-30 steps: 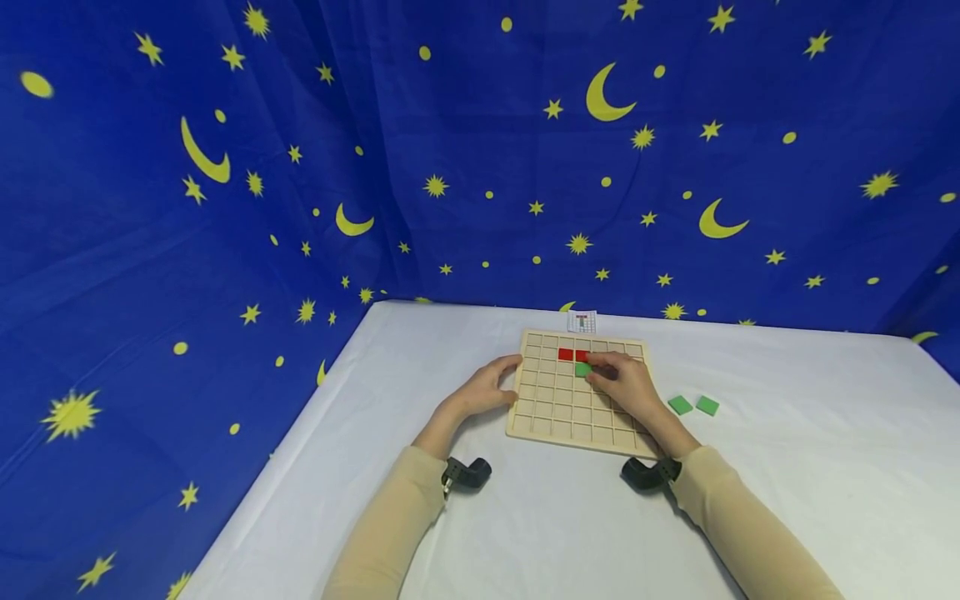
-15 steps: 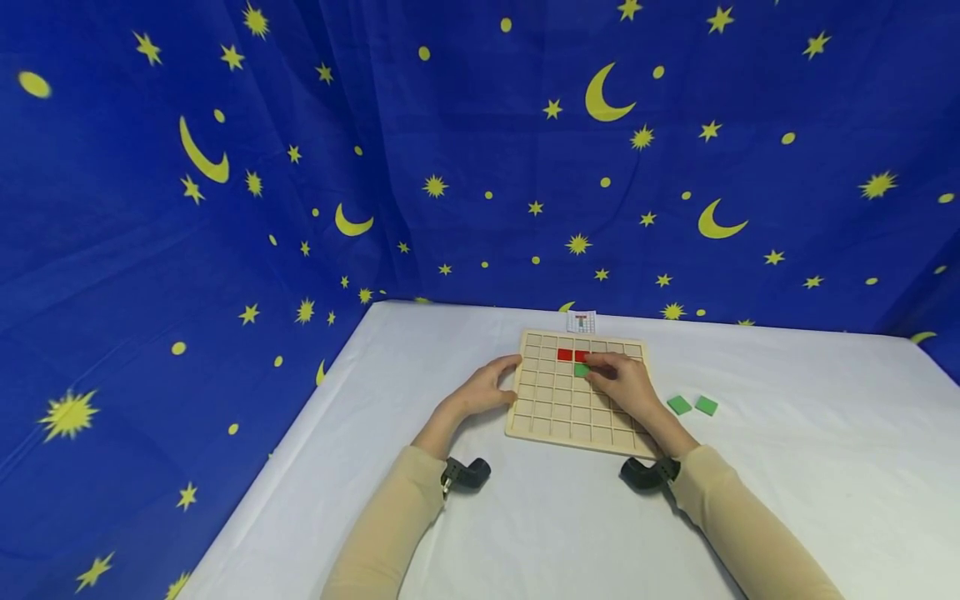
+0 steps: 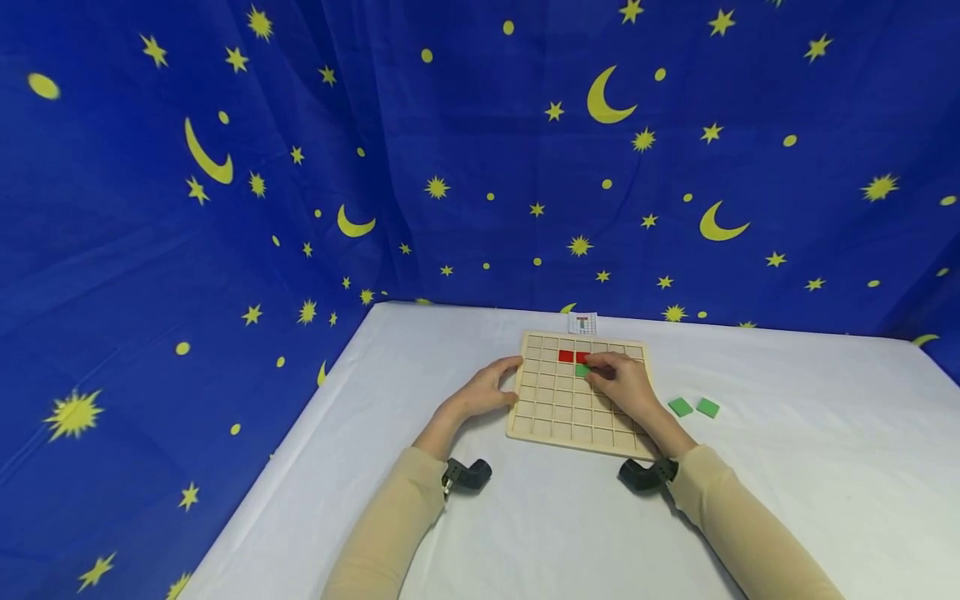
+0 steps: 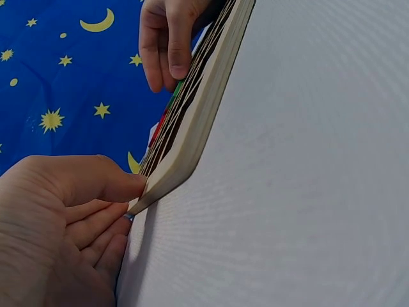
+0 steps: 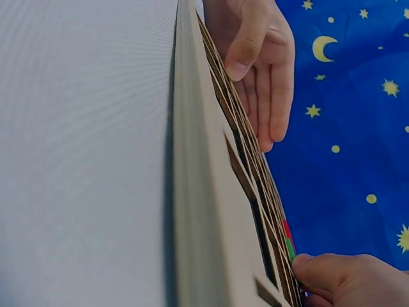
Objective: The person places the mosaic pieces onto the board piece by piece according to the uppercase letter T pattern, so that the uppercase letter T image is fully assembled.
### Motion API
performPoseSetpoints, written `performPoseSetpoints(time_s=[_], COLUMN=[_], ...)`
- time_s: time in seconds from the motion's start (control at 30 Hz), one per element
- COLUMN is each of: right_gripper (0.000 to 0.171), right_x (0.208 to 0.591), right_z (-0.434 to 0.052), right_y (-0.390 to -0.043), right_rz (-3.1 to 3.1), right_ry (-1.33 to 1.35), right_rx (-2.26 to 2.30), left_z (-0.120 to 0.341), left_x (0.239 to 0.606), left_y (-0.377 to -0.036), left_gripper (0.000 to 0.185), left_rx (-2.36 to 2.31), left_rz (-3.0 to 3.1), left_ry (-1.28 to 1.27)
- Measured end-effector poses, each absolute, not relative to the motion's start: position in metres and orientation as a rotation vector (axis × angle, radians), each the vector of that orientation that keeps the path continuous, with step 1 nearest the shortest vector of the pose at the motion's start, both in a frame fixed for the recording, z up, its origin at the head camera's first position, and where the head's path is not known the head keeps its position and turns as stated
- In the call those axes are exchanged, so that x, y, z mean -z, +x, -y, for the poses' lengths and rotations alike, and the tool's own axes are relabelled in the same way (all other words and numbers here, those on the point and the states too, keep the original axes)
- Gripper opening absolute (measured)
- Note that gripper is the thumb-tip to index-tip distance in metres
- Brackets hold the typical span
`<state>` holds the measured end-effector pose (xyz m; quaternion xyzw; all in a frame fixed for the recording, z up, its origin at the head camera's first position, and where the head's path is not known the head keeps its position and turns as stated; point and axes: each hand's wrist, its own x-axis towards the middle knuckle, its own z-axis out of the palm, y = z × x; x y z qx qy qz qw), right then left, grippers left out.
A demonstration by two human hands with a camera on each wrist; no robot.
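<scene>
My left hand point(image 3: 487, 390) rests at the left edge of a wooden grid board point(image 3: 551, 417). Its thumb touches the rim near a corner in the left wrist view, and its other fingers lie loosely extended. Over the board's upper middle, my right hand point(image 3: 622, 383) pinches a green square tile point(image 3: 582, 371) between thumb and fingers. This tile lies directly below one of two red tiles point(image 3: 566, 356), which sit side by side in one row. The fingertips overlap the right red tile point(image 3: 581, 357). Part of the green tile is hidden by my thumb and fingers.
Two loose green tiles point(image 3: 680, 407) lie on the white table point(image 3: 795, 467) right of the board. A small card point(image 3: 582, 323) printed with a red-and-green T pattern stands behind it. A blue star-patterned cloth point(image 3: 487, 150) hangs behind and left of the table.
Both hands stay nearly still. My right fingers shift slightly at the green tile, and a little less of it shows than a second ago.
</scene>
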<state>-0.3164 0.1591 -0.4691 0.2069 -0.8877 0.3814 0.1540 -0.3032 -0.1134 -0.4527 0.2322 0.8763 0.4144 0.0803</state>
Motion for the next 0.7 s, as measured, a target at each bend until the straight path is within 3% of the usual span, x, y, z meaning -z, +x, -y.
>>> performPoseSetpoints(time_s=[0.37, 0.7], right_gripper=[0.034, 0.048], right_x=[0.45, 0.417], right_z=[-0.16, -0.172], right_y=[-0.312, -0.291], right_rz=[2.555, 2.596], right_ry=[0.353, 0.372], right_rx=[-1.519, -1.709], left_z=[0.114, 0.114], left_x=[0.453, 0.451], left_y=[-0.303, -0.303], left_gripper=[0.068, 0.068], left_rx=[-1.224, -1.196], left_rz=[-2.634, -2.652], left_ry=[0.717, 0.742])
